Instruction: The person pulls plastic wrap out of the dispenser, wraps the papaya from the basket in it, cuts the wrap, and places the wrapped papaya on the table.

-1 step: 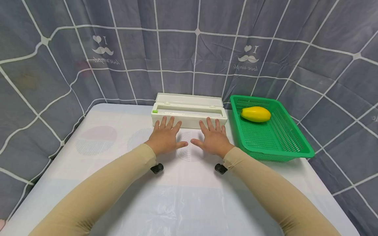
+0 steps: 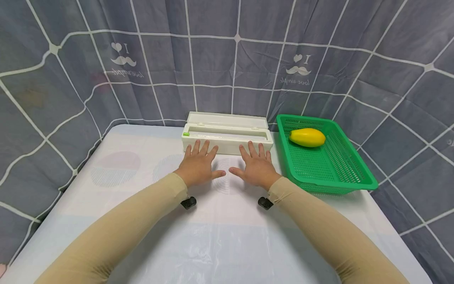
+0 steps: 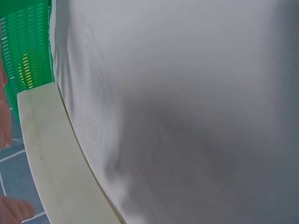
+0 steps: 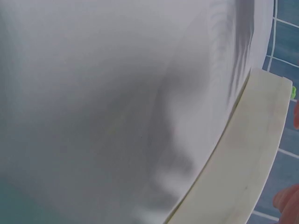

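A long white plastic-wrap dispenser box (image 2: 228, 148) stands at the back of the table, its lid (image 2: 227, 119) raised and a small green slider (image 2: 186, 134) at its left end. My left hand (image 2: 198, 165) is spread palm down before its left half, fingers straight. Mirroring it, my right hand (image 2: 257, 167) is spread before the right half. Both hold nothing and cast shadows on the table. In the head view the fingertips overlap the box's front wall; whether they touch it I cannot tell. Both wrist views show the front wall (image 3: 65, 154) (image 4: 243, 149).
To the right sits a green plastic basket (image 2: 331, 184) with a yellow papaya-like fruit (image 2: 307, 137) in it. A grey curtain (image 2: 213, 59) with white lines hangs behind and at the sides. A patterned white cloth (image 2: 227, 244) covers the table.
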A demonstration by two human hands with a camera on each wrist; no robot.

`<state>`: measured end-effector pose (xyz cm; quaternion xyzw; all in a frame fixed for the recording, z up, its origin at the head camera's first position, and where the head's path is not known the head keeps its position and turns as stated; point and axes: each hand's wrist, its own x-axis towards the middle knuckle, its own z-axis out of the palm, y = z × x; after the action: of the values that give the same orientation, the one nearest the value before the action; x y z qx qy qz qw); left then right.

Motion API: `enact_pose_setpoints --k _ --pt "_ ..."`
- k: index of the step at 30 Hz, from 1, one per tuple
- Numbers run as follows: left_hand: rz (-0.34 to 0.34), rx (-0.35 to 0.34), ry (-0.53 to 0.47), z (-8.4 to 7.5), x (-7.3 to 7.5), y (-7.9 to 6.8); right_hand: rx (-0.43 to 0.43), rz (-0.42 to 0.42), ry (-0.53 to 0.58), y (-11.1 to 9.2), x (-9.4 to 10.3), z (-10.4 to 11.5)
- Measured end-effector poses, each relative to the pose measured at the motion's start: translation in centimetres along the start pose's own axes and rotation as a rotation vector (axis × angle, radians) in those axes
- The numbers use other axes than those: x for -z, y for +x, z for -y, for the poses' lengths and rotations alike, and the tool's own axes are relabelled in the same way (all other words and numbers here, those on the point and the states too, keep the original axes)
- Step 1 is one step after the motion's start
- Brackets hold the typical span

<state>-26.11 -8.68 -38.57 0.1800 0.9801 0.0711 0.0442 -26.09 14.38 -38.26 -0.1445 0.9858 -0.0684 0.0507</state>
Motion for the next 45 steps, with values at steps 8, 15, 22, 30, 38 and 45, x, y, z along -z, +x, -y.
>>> enact_pose_setpoints --k 8,15,22,30,38,45 --pt "-0.024 -0.015 0.007 0.2 0.2 0.1 -0.004 -0.043 0.018 0.1 0.3 -0.6" --pt "-0.157 -0.028 0.0 2.6 1.3 0.8 -0.022 -0.192 0.078 1.6 1.3 -2.9" --pt "-0.243 -0.012 -0.032 5.4 2.4 2.2 -0.103 -0.234 0.183 3.8 2.4 -4.9" --pt "-0.243 0.037 -0.078 7.3 3.2 4.1 -0.13 -0.206 0.16 5.3 2.6 -5.7" --pt "-0.201 0.055 -0.1 9.3 3.3 5.5 -0.106 -0.222 0.052 6.4 2.7 -6.3" --pt "-0.174 0.036 -0.113 10.1 3.4 6.3 -0.149 -0.192 0.075 6.8 3.2 -6.4"
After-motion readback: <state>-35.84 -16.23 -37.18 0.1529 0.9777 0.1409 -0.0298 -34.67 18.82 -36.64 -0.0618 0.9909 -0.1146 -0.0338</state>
